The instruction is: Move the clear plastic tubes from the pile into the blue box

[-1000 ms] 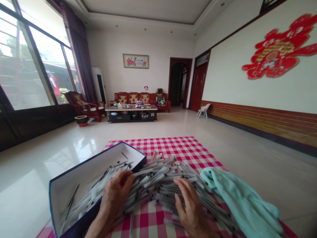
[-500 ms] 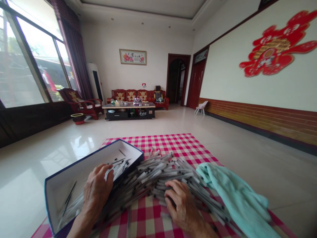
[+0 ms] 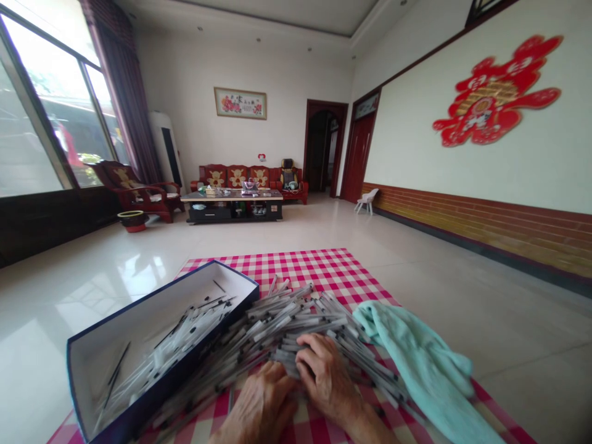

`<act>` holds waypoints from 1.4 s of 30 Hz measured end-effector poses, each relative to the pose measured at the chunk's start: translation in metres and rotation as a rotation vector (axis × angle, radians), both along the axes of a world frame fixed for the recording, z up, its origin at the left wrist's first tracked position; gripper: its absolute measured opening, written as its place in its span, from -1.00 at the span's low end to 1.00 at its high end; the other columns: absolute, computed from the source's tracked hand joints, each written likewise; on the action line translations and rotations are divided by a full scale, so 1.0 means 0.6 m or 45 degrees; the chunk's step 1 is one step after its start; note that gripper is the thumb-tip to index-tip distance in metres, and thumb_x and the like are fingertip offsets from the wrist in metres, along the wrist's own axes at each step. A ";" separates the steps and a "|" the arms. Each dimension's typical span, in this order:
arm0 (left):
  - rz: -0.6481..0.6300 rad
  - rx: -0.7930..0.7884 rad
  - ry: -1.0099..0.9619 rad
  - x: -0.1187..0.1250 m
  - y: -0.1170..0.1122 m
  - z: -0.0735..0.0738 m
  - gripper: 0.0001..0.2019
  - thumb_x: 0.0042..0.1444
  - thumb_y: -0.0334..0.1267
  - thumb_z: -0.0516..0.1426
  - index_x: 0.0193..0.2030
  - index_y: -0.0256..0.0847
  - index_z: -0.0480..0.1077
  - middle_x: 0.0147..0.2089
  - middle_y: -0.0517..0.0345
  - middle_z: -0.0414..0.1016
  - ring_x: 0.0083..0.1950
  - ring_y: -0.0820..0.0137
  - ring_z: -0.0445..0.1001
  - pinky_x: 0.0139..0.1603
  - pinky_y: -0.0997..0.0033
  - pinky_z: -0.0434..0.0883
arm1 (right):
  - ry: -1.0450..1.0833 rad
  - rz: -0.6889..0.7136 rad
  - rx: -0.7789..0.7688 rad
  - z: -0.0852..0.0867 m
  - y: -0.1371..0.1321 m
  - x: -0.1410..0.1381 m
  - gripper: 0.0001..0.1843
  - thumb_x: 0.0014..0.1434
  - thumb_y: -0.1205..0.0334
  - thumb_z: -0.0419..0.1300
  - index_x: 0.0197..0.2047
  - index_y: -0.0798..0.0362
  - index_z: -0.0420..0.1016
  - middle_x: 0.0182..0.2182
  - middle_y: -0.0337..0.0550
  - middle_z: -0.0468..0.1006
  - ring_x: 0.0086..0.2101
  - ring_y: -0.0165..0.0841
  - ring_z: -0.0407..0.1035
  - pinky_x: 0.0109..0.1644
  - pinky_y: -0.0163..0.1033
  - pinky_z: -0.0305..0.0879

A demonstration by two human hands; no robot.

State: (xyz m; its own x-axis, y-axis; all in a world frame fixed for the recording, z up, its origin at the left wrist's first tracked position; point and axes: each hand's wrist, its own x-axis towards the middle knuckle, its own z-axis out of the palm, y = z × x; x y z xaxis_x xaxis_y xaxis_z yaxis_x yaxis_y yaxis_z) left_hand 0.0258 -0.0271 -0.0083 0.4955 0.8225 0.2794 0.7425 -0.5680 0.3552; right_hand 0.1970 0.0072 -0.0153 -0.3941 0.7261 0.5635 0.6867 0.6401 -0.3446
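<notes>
Head-camera view, looking forward and down at a heap of slim clear plastic tubes (image 3: 287,327) with dark tips, lying on a pink-and-white checked cloth (image 3: 314,271) spread over a polished tile floor (image 3: 102,290). The tubes cross one another and share no single direction: on the heap's left side most long axes run diagonally from lower left to upper right, while on its right side they fan from upper left to lower right. To the left of the heap, an open white box with a dark blue rim (image 3: 118,330) rests on the cloth, its long axis slanting from lower left to upper right. The heap lies against the box's near long wall, and more tubes lie inside, roughly along that axis. The left hand (image 3: 256,407) rests on the near edge of the heap, just beside the right hand (image 3: 326,376), which lies further in. Both grips are narrow, with the fingers curved down onto the tubes; whether either closes on any tube cannot be told. A crumpled pale teal towel (image 3: 416,364) lies on the cloth, touching the heap's right edge. Well beyond the cloth stand a low coffee table (image 3: 231,209) and a red wooden sofa (image 3: 235,177).
</notes>
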 end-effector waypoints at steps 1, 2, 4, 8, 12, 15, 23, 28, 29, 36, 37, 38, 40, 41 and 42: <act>-0.006 0.006 0.009 0.001 0.000 -0.002 -0.80 0.00 -0.47 0.11 -0.29 -0.11 0.46 -0.28 0.14 0.47 -0.27 0.38 0.43 -0.27 0.49 0.36 | 0.008 0.003 -0.007 0.001 0.000 0.000 -0.83 0.12 0.47 0.10 -0.32 0.02 0.41 -0.13 -0.12 0.45 -0.11 -0.23 0.32 0.01 -0.06 0.20; -0.012 0.019 0.014 0.001 0.001 -0.004 -0.81 0.01 -0.46 0.11 -0.29 -0.11 0.46 -0.27 0.13 0.47 -0.25 0.37 0.43 -0.26 0.49 0.36 | 0.015 0.005 -0.016 0.001 0.000 0.000 -0.83 0.12 0.47 0.10 -0.32 0.02 0.41 -0.13 -0.13 0.45 -0.11 -0.24 0.32 0.01 -0.07 0.20; -0.015 0.062 0.000 0.002 0.004 -0.007 -0.83 0.02 -0.45 0.10 -0.32 -0.12 0.45 -0.27 0.13 0.46 -0.24 0.38 0.42 -0.27 0.50 0.36 | 0.020 0.005 -0.035 0.002 0.000 -0.001 -0.83 0.11 0.48 0.10 -0.33 0.02 0.41 -0.14 -0.14 0.45 -0.11 -0.25 0.32 0.00 -0.08 0.20; -0.033 0.129 -0.056 0.002 0.006 -0.012 -0.88 0.05 -0.41 0.09 -0.38 -0.15 0.42 -0.31 0.13 0.43 -0.26 0.39 0.41 -0.28 0.52 0.36 | 0.022 -0.004 -0.062 0.002 0.001 -0.002 -0.83 0.11 0.48 0.10 -0.34 0.01 0.41 -0.14 -0.15 0.45 -0.11 -0.26 0.32 0.01 -0.10 0.19; -0.039 0.165 -0.060 0.001 0.003 -0.011 -0.89 0.10 -0.37 0.07 -0.39 -0.15 0.40 -0.32 0.12 0.42 -0.28 0.40 0.40 -0.29 0.53 0.36 | 0.029 -0.009 -0.081 0.001 0.001 -0.002 -0.83 0.12 0.47 0.09 -0.35 0.01 0.42 -0.13 -0.15 0.44 -0.11 -0.26 0.32 0.02 -0.11 0.18; -0.052 0.184 -0.056 0.001 0.001 -0.010 -0.89 0.11 -0.37 0.06 -0.38 -0.15 0.39 -0.32 0.12 0.42 -0.27 0.40 0.40 -0.27 0.52 0.37 | 0.029 -0.021 -0.096 -0.001 -0.001 -0.003 -0.82 0.14 0.46 0.08 -0.35 0.01 0.43 -0.13 -0.15 0.45 -0.12 -0.25 0.32 0.01 -0.11 0.18; -0.051 0.147 0.164 -0.003 0.011 -0.013 -0.91 0.07 -0.39 0.07 -0.40 -0.18 0.38 -0.28 0.06 0.47 -0.27 0.30 0.45 -0.33 0.41 0.43 | 0.053 0.004 -0.153 -0.007 0.009 0.000 -0.84 0.13 0.41 0.12 -0.34 -0.02 0.47 -0.12 -0.18 0.47 -0.09 -0.28 0.32 0.03 -0.16 0.16; -0.004 0.191 0.169 -0.021 0.012 -0.012 -0.89 0.08 -0.44 0.08 -0.32 -0.15 0.38 -0.27 0.13 0.48 -0.23 0.32 0.47 -0.23 0.37 0.46 | 0.047 0.059 -0.174 -0.008 0.012 0.009 -0.83 0.10 0.41 0.14 -0.34 -0.04 0.49 -0.11 -0.20 0.48 -0.09 -0.30 0.33 0.02 -0.18 0.16; 0.005 0.204 0.156 -0.024 0.012 -0.013 -0.88 0.08 -0.44 0.09 -0.31 -0.14 0.37 -0.26 0.15 0.48 -0.23 0.32 0.47 -0.21 0.37 0.46 | 0.041 0.063 -0.177 -0.007 0.012 0.010 -0.83 0.09 0.41 0.14 -0.33 -0.05 0.49 -0.11 -0.21 0.48 -0.09 -0.30 0.33 0.02 -0.18 0.16; -0.044 0.396 0.060 -0.035 0.018 -0.024 -0.91 0.10 -0.39 0.07 -0.31 -0.12 0.35 -0.29 0.18 0.47 -0.26 0.35 0.47 -0.26 0.44 0.47 | 0.005 0.039 -0.193 -0.001 0.007 0.011 -0.83 0.10 0.40 0.15 -0.32 -0.05 0.50 -0.08 -0.21 0.48 -0.06 -0.29 0.32 0.06 -0.19 0.16; -0.062 0.420 0.035 -0.037 0.020 -0.025 -0.92 0.11 -0.37 0.06 -0.31 -0.12 0.35 -0.29 0.18 0.47 -0.27 0.36 0.47 -0.27 0.46 0.47 | 0.000 0.032 -0.192 -0.001 0.005 0.011 -0.83 0.10 0.41 0.14 -0.31 -0.04 0.49 -0.07 -0.20 0.48 -0.05 -0.29 0.32 0.07 -0.18 0.16; -0.079 0.439 0.010 -0.038 0.022 -0.027 -0.93 0.13 -0.34 0.06 -0.30 -0.11 0.35 -0.29 0.18 0.47 -0.28 0.37 0.47 -0.28 0.47 0.47 | -0.006 0.027 -0.189 -0.001 0.003 0.011 -0.83 0.10 0.42 0.13 -0.30 -0.04 0.48 -0.06 -0.19 0.47 -0.04 -0.29 0.32 0.08 -0.18 0.16; -0.113 0.445 -0.026 -0.040 0.027 -0.031 -0.94 0.14 -0.31 0.06 -0.27 -0.11 0.35 -0.28 0.16 0.47 -0.28 0.37 0.47 -0.28 0.49 0.47 | -0.015 0.023 -0.176 -0.001 0.000 0.011 -0.82 0.10 0.43 0.12 -0.29 -0.03 0.46 -0.05 -0.17 0.46 -0.03 -0.29 0.31 0.09 -0.18 0.16; -0.128 0.439 -0.034 -0.041 0.029 -0.033 -0.95 0.14 -0.30 0.07 -0.27 -0.11 0.35 -0.28 0.16 0.47 -0.28 0.37 0.47 -0.30 0.50 0.47 | -0.017 0.026 -0.170 -0.001 -0.001 0.011 -0.82 0.10 0.44 0.12 -0.28 -0.03 0.45 -0.05 -0.17 0.46 -0.03 -0.29 0.31 0.09 -0.18 0.16; -0.137 0.423 -0.027 -0.042 0.032 -0.035 -0.95 0.13 -0.30 0.07 -0.28 -0.11 0.35 -0.29 0.15 0.48 -0.29 0.37 0.47 -0.31 0.50 0.47 | -0.018 0.031 -0.164 -0.001 -0.001 0.011 -0.82 0.10 0.44 0.12 -0.28 -0.02 0.44 -0.05 -0.17 0.45 -0.03 -0.29 0.31 0.09 -0.17 0.16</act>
